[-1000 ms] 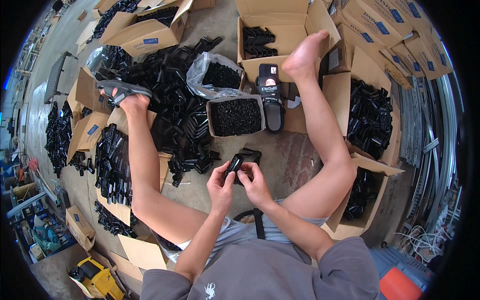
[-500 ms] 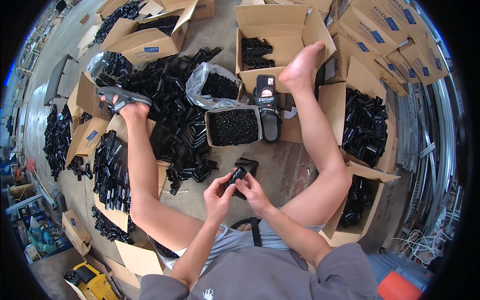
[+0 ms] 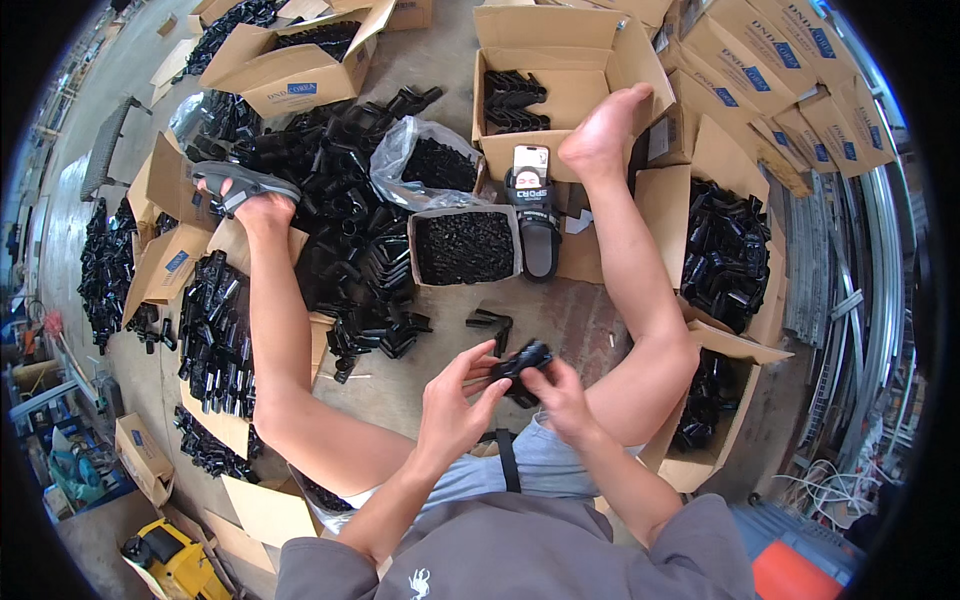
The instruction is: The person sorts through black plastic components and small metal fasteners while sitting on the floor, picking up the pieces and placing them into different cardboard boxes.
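Observation:
A black plastic pipe fitting (image 3: 530, 357), shiny and angled, is gripped in the fingers of my right hand (image 3: 563, 403), above my lap. My left hand (image 3: 455, 398) is beside it with thumb and fingers spread; its fingertips come close to the fitting, and whether they touch it I cannot tell. Another black elbow-shaped fitting (image 3: 487, 319) lies on the floor just past my hands. Beyond that stands a small carton (image 3: 470, 283) filled with small black pieces (image 3: 467, 247).
A large pile of black fittings (image 3: 345, 235) spreads at left of centre, beside a clear plastic bag (image 3: 395, 165) of small pieces. An open box (image 3: 545, 30) holding a few fittings stands ahead. A phone (image 3: 530, 160) rests on a slipper (image 3: 541, 250). Boxes of fittings (image 3: 722, 255) stand right.
The fitting has moved to the right in my right hand. My left hand has opened and come off its earlier grip. The phone's screen has turned brighter.

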The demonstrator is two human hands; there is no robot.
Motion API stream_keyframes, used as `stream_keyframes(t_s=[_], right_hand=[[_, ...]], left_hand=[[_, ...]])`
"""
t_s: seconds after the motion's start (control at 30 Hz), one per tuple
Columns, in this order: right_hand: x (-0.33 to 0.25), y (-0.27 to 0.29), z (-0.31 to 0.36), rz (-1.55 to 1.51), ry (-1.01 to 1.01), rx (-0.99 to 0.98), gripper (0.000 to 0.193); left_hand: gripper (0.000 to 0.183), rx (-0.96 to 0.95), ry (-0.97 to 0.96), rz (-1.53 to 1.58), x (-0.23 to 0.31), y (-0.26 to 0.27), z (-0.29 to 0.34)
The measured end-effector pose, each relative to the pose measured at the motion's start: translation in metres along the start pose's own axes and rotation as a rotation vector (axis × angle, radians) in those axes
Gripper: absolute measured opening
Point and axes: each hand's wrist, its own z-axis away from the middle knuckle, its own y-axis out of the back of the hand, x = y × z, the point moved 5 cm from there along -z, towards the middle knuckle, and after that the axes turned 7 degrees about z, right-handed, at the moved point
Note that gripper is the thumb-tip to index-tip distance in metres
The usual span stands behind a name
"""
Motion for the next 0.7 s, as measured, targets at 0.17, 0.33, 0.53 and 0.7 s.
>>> stream_keyframes(t_s=[0.17,0.33,0.53,0.7], right_hand=[[-0.074,0.098,0.065,0.175,0.196,0.491,0.033],[-0.096,0.250,0.150,0.699,0.190,1.222,0.040],[0.008,0.393,0.191,1.409,-0.470,1.074,0.054],[-0.052,0.314,0.150,1.326,-0.095,1.367,0.045]], left_hand=[[0.046,0.038,-0.083,0.023,-0.012,0.019,-0.018],[0.042,0.102,-0.057,-0.386,-0.049,0.088,-0.043],[0.045,0.067,-0.053,-0.921,-0.083,0.138,-0.052],[0.045,0.153,0.001,-0.914,-0.092,0.145,-0.050]])
